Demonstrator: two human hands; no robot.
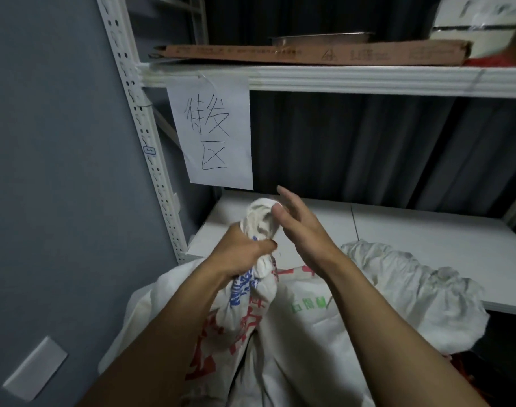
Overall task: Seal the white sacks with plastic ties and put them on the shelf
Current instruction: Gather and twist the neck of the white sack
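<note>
Step in hand, as judged: closing the mouth before tying. The white sack stands at lower centre. The left hand grips its twisted neck, fingers curled round the cloth. The right hand, at centre frame, is flat with fingers straight and holds nothing; its thumb is at the bunched top. No plastic tie is visible, so the next move probably calls for fetching one with the neck held tight. A second sack lies on the shelf, right of centre.

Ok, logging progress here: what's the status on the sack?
Left hand grips the white sack at its gathered neck. Right hand open beside the bunched top, holding nothing. No tie visible. Second sack lies on the lower shelf.
</note>
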